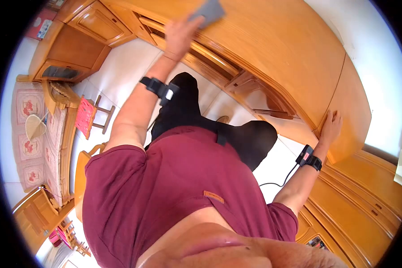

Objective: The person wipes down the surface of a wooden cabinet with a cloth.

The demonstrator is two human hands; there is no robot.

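My left hand (182,35) is stretched forward over the wooden desk (272,40), its fingers closed on a flat grey cloth (211,14). Motion smears the cloth and the fingertips a little. On the right, my right hand (331,127) rests on the desk's side section, close to the seam between two panels, with its fingers laid on the wood and nothing in them. Each wrist wears a black strap with a small device; a cable runs from the right one.
Below the desktop are drawers (210,56) and an opening near my knees. Wooden cabinets (362,201) stand at the right. Further left are a pink-topped stool (85,117), a cushioned wooden sofa (53,138) with a hand fan (35,127), and a corner cabinet (71,51).
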